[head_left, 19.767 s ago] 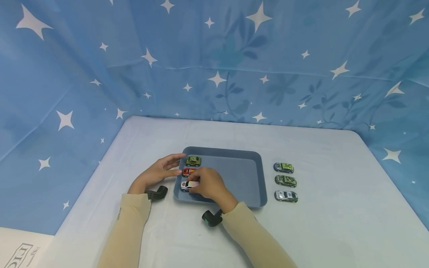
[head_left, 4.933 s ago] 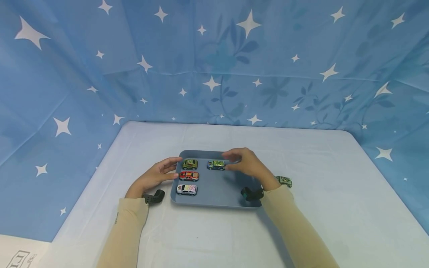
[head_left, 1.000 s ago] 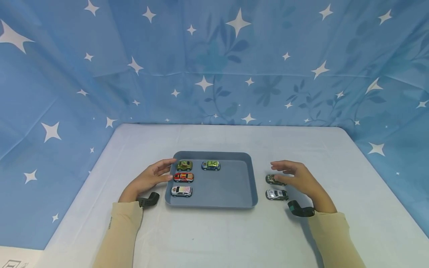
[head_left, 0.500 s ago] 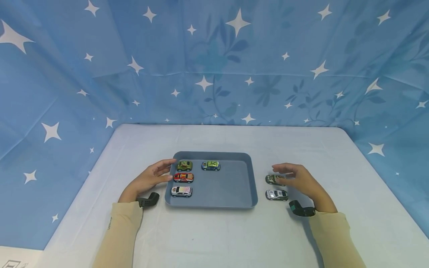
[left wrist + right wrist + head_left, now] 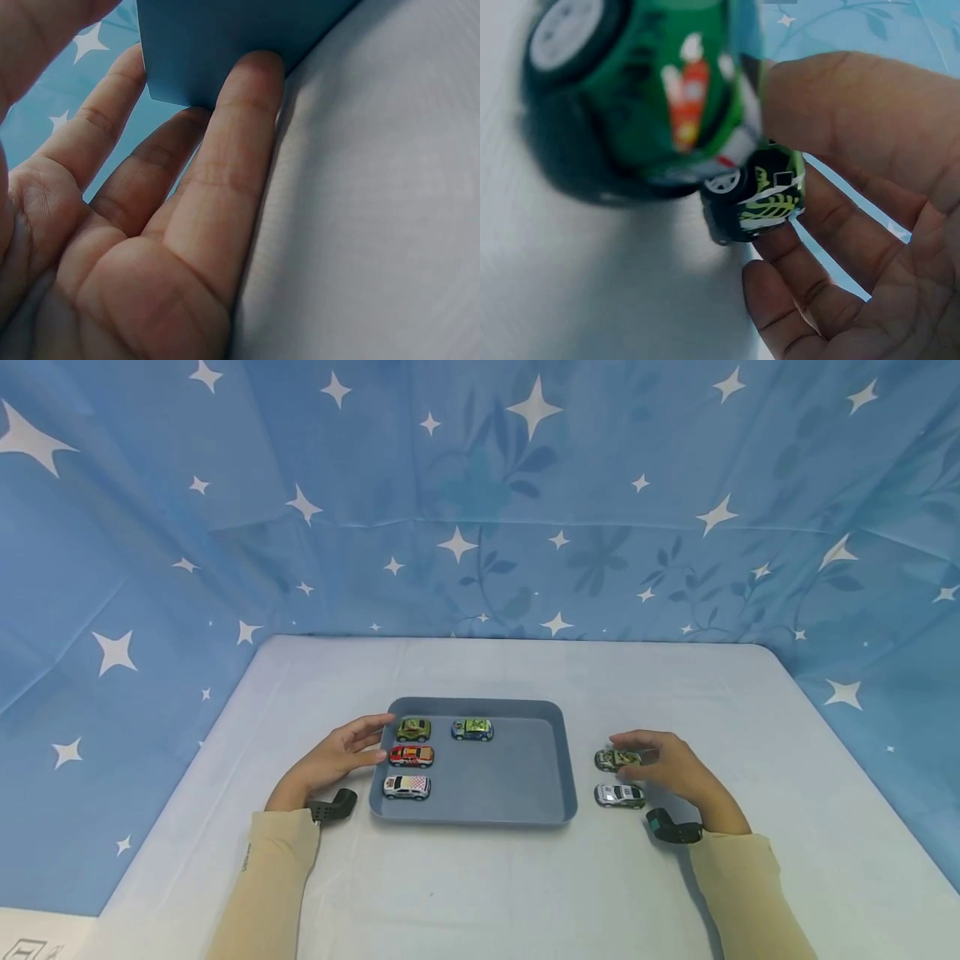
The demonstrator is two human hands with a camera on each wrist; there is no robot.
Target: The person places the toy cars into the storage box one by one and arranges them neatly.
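Observation:
My left hand (image 5: 330, 758) stays at the left side of a blue-grey tray (image 5: 480, 818), its fingertips against the tray wall (image 5: 195, 45). Inside the tray sit a green toy car (image 5: 413, 730), a red one (image 5: 412, 757) and a white one (image 5: 407, 787) in a left column, plus a blue-green toy car (image 5: 472, 729) beside the green one. To the tray's right, my right hand (image 5: 667, 766) pinches a camouflage toy car (image 5: 611, 760) on the table, thumb on its near side and fingers on its far side. The thumb tip is hidden in the right wrist view (image 5: 870, 105).
Just in front of the camouflage car stands a silver toy car (image 5: 619, 796), whose green end (image 5: 645, 97) looms close in the right wrist view. A white cloth covers the table (image 5: 480, 893), and a blue star-patterned curtain (image 5: 420, 485) hangs behind.
The white car was placed in the tray, and the blue-green car came from the table into it. My right hand then went to the camouflage car and lowered around it. Left hand stayed.

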